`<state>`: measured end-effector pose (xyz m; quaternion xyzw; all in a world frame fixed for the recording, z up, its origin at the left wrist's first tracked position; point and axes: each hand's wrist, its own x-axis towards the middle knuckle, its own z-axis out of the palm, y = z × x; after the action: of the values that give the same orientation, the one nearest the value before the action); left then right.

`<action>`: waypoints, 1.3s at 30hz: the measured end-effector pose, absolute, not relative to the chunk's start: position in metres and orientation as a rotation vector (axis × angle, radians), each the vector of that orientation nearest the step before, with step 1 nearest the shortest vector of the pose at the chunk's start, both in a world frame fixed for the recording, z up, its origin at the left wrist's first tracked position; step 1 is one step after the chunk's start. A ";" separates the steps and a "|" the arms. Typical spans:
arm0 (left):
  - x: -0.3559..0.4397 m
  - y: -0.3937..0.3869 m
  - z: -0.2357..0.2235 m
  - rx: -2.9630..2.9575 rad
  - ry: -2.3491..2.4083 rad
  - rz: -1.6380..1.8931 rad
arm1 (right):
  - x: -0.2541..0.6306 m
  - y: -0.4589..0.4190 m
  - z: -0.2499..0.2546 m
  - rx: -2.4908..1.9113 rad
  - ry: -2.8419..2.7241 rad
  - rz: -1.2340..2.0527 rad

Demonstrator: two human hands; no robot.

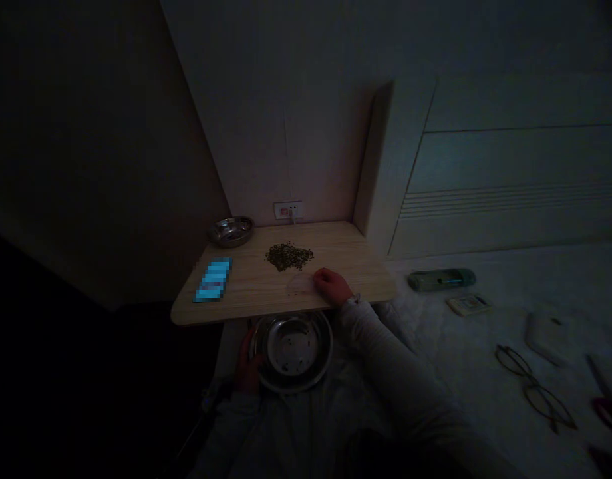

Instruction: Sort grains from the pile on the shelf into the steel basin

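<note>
My right hand [332, 287] is closed on one end of a thin translucent scraper [301, 285], held low over the wooden table [256, 293]. A few dark grains lie at the scraper's near edge. Just beyond it a loose pile of small green-brown grains [287, 256] is spread on the tabletop. Below the table's front edge, my left hand [249, 362] grips the left rim of a wide steel bowl [292, 349]. Some small dark bits lie in that bowl. The room is dim, so the fingers show only in part.
A smaller steel bowl [231, 231] stands at the table's back left, with a lit phone [213, 279] in front of it. A socket [288, 210] with a plug is on the wall. On the bed at right lie a bottle [442, 279], glasses [533, 386] and scissors [608, 402].
</note>
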<state>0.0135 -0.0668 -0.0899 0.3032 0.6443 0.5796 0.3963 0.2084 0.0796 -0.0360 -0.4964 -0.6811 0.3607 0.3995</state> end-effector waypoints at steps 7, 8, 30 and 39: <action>0.012 -0.065 -0.095 0.782 1.611 1.506 | 0.209 0.078 -0.035 -1.245 -1.750 0.937; 0.011 -0.064 -0.096 0.782 1.599 1.515 | 0.209 0.078 -0.035 -1.243 -1.753 0.943; 0.015 -0.068 -0.088 0.772 1.635 1.479 | 0.209 0.077 -0.034 -1.251 -1.777 0.941; 0.011 -0.068 -0.084 0.783 1.631 1.390 | 0.209 0.078 -0.035 -1.244 -1.820 0.938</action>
<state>0.0111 -0.0684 -0.0840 0.3122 0.6496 0.5538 0.4170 0.2093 0.0778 -0.0350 -0.4836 -0.7074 0.3646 0.3645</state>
